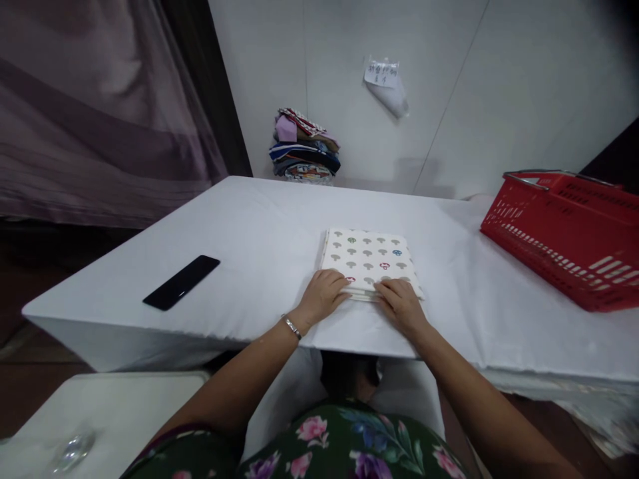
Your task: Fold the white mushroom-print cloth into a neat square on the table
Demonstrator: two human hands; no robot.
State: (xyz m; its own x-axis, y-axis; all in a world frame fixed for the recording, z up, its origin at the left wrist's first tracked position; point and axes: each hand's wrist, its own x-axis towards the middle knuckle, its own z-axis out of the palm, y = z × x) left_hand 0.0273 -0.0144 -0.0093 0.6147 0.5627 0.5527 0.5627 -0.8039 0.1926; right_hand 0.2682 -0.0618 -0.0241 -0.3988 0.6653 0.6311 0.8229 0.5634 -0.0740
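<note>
A folded white cloth (368, 256) with a mushroom print in grey, red, green and blue lies on the white-covered table in front of me. At its near left corner, my left hand (323, 293) has its fingers on top and its thumb at the front edge, gripping the layers. My right hand (403, 306) holds the near right part of the same edge in a like way, fingers bent over the top. Several folded layers show along the front edge between the hands. What the fingertips do beneath the cloth is hidden.
A black phone (182, 282) lies on the table (249, 226) to the left. The red plastic basket (564, 233) stands on the right. Behind the table's far edge rises a stack of folded fabrics (304, 150). A white stool-like surface (124, 406) is at lower left.
</note>
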